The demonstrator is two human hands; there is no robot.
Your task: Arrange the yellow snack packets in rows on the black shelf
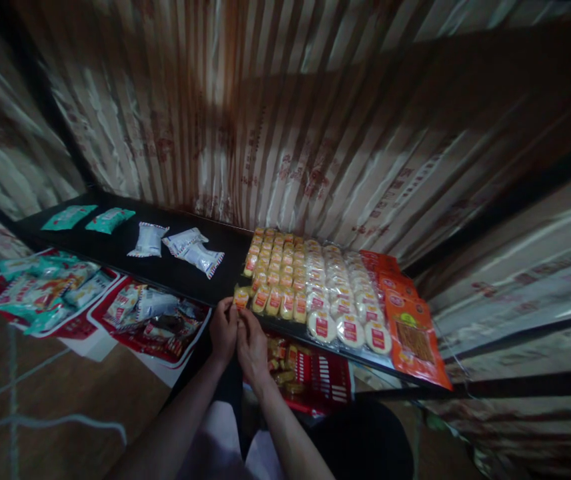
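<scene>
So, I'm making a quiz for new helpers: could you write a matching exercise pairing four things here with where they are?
Column one
1. Single yellow packet
2. Orange bags
3. Round white packets
4. Leftmost tray

Column two
A. Below the black shelf
B. Between the rows of yellow packets and the orange bags
C. At the fingertips of the left hand and right hand
D. At the right end of the black shelf

Right pairs: 1-C, 2-D, 3-B, 4-A.
</scene>
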